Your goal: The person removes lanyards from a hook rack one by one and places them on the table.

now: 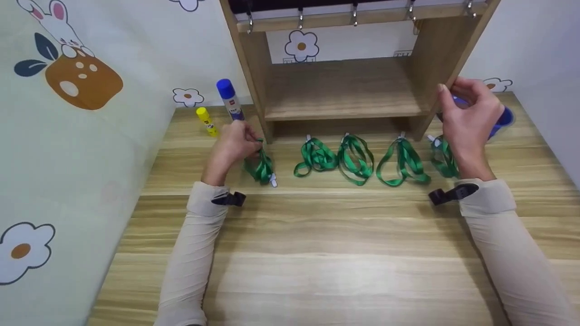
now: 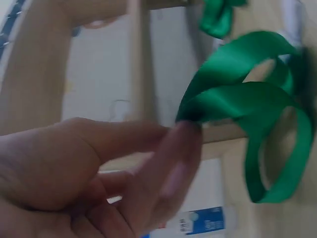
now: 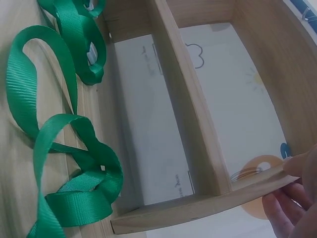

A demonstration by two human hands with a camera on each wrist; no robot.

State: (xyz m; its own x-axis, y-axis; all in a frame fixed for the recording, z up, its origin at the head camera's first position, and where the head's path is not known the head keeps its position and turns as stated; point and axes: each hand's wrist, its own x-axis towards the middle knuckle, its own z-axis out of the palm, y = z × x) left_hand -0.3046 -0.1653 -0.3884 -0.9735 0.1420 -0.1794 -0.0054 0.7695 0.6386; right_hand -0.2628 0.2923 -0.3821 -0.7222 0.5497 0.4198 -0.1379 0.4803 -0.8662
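My left hand (image 1: 232, 142) pinches a looped green lanyard (image 1: 261, 171) between thumb and fingers, near the rack's left foot. In the left wrist view, the lanyard's ribbon (image 2: 267, 99) fans out from the fingertips, and part of its white clip shows at the upper right. My right hand (image 1: 473, 117) grips the front edge of the right side panel (image 3: 208, 210) of a wooden rack (image 1: 340, 86), thumb on one face and fingers on the other. Several more bundled green lanyards (image 1: 356, 158) with white clips lie along the rack's front; the rightmost one (image 1: 444, 159) is partly behind my right hand.
A blue-capped glue stick (image 1: 231, 99) and a smaller yellow one (image 1: 207, 122) stand left of the rack. A blue container (image 1: 505, 120) is partly hidden behind my right hand. Metal hooks (image 1: 355, 16) line the rack's upper rail. Patterned walls border the wooden table (image 1: 335, 258).
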